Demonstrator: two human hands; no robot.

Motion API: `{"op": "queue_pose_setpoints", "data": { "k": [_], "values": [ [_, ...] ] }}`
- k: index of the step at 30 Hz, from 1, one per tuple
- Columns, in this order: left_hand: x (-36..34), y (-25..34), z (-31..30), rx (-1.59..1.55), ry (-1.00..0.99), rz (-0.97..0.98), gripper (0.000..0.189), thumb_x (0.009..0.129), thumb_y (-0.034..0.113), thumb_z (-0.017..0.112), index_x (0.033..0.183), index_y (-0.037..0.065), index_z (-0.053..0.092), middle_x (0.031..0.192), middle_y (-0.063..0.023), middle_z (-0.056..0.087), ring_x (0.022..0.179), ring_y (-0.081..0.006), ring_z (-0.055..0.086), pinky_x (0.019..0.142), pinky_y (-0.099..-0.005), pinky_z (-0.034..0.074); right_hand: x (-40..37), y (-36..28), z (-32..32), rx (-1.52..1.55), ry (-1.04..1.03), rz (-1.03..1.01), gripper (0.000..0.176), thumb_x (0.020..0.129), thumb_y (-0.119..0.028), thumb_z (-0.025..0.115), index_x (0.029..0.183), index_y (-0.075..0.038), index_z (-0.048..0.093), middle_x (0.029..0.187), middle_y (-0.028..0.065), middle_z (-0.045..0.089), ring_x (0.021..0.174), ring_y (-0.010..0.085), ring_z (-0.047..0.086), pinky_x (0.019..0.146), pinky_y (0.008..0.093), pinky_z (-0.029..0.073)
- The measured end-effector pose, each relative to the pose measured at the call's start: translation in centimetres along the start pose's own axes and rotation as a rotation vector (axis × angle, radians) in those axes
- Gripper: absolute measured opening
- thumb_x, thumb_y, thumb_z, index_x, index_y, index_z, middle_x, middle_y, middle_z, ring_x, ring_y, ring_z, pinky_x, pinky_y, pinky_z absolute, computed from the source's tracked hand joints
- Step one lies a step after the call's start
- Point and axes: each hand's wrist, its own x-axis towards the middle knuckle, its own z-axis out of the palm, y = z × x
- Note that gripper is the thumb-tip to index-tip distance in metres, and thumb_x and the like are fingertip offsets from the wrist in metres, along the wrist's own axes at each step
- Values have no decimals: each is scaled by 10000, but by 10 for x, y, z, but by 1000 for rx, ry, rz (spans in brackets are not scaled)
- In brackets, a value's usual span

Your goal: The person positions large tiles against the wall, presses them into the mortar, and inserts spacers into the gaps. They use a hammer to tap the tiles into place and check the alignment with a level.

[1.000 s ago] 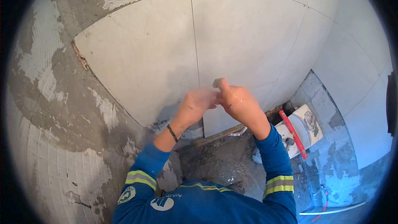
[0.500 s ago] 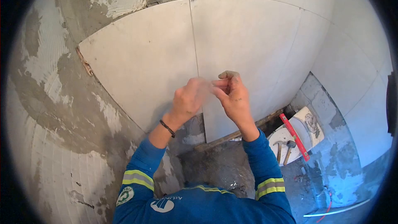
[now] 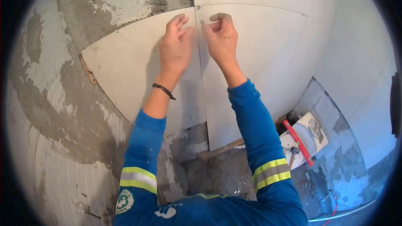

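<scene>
Left hand and right hand have been raised and parted, half-curled; can't be told if anything's held. Pale wall tiles behind: probably heavy, brittle, best gripped by edges.

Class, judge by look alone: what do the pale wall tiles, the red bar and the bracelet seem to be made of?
Pale wall tiles: probably ceramic or porcelain, matt finish; smooth faces, straight joints, no sharp reflections.
Red bar: perhaps painted metal, though plastic is possible; it looks straight, rigid and mostly even red.
Bracelet: likely cord or leather, dull and dark, with a braided look.
</scene>
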Motion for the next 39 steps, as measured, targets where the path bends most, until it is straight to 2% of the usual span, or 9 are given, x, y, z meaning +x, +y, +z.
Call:
{"op": "queue_pose_setpoints", "data": {
  "k": [11, 17, 22, 29, 35, 39],
  "values": [
    [3, -28, -5, -20, 56, -58, 383, 924, 79, 558, 1259, -44, 418, 1197, -216, 579, 1073, -241, 603, 881, -302, 501, 24, 9, 22, -129, -37, -36, 299, 733, -93, 633, 998, -47, 502, 699, 119, 657, 661, 297, 652, 630, 385, 506],
    [4, -25, -4, -22, 63, -44, 368, 924, 79, 561, 1247, -43, 433, 1176, -208, 593, 1063, -229, 607, 869, -297, 509, 34, 3, 22, -252, -71, -150, 286, 729, -84, 613, 988, -43, 498, 693, 136, 647, 679, 331, 646, 628, 417, 499],
    [4, -27, -3, -4, 69, -30, 366, 920, 76, 566, 1242, -44, 440, 1169, -196, 600, 1044, -214, 614, 858, -294, 516, 43, 4, 26, -342, -86, -247, 278, 724, -63, 599, 983, -38, 500, 756, 161, 642, 720, 365, 631, 638, 454, 485],
    [6, -28, -4, 5, 75, -56, 363, 912, 62, 573, 1235, -46, 447, 1149, -193, 611, 1032, -209, 619, 851, -293, 519, 31, 6, 31, -277, -45, -357, 230, 730, -46, 578, 950, -53, 512, 770, 154, 624, 700, 371, 615, 635, 461, 483],
    [5, -30, -3, -16, 97, -35, 359, 901, 46, 583, 1223, -49, 457, 1132, -192, 622, 1016, -212, 627, 847, -293, 522, 30, 4, 32, -332, -70, -196, 238, 727, -64, 594, 944, -46, 499, 748, 172, 629, 699, 390, 620, 634, 476, 483],
    [5, -29, -4, -1, 94, -17, 357, 899, 40, 580, 1222, -47, 457, 1127, -194, 625, 1013, -211, 630, 845, -295, 524, 42, -4, 31, -363, -109, -128, 310, 724, -72, 596, 1004, -34, 470, 758, 201, 638, 717, 416, 622, 662, 478, 487]
  ]
}}
